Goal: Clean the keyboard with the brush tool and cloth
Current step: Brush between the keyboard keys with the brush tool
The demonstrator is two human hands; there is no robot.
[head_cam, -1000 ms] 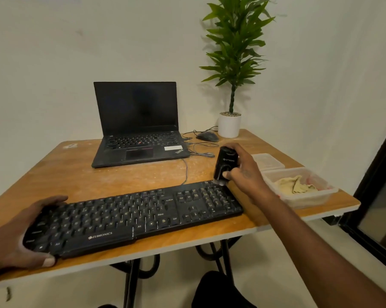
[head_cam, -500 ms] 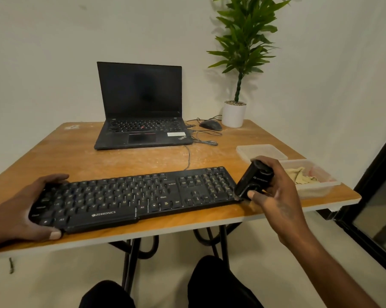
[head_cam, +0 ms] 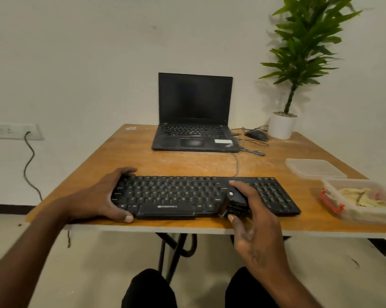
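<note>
A black keyboard [head_cam: 178, 194] lies along the near edge of the wooden table [head_cam: 187, 165]. My left hand [head_cam: 98, 196] grips its left end, thumb on the front edge and fingers over the back. In my right hand [head_cam: 254, 221] I hold the small black brush tool [head_cam: 235, 202] over the keys between the main block and the number pad; its brush end points down toward the front edge. A yellowish cloth [head_cam: 360, 196] lies in a clear plastic box [head_cam: 334, 207] at the table's right.
An open black laptop [head_cam: 194, 121] stands at the back of the table. A mouse [head_cam: 256, 135] with loose cables and a potted plant [head_cam: 283, 125] are at the back right. The box's clear lid [head_cam: 314, 167] lies behind it. My knees show below the table.
My right hand has carried the brush tool left, from off the keyboard's right end to over its keys. The view has swung left. My left hand keeps its hold on the keyboard.
</note>
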